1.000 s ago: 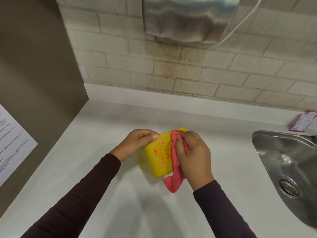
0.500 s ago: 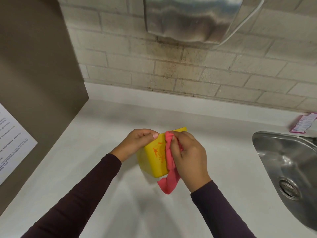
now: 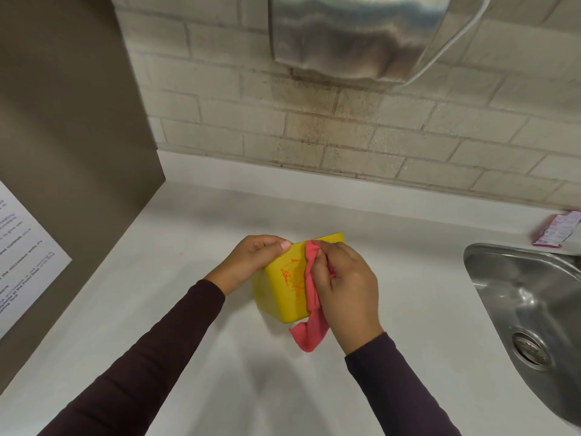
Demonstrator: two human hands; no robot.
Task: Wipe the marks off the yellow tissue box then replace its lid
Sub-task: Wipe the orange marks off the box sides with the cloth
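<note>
Head view: the yellow tissue box (image 3: 279,297) is tipped on the white counter (image 3: 157,325) and steadied by the left hand (image 3: 251,262), whose fingers are closed over the upper far corner, thumb pressed along the top edge. The right hand (image 3: 344,287) is clamped around a pink cloth (image 3: 311,297), which is bunched under the fingers and pressed flat against the box's facing side; a loose tail is left hanging below the grip, onto the counter. Orange marks (image 3: 290,276) are seen just to the left of the cloth, between the two grips, so the wiping step is judged only partly done. For a clean result, the cloth is best drawn across those smears toward the left hand with firm, even pressure, while the box is braced from the opposite corner so it is not pushed away. A fresh fold of cloth should be turned to the surface so that the orange is not spread. No lid can be found anywhere in view, so its replacement is not yet in reach. A steel sink (image 3: 528,309) is noted well to the right of the working hand.
</note>
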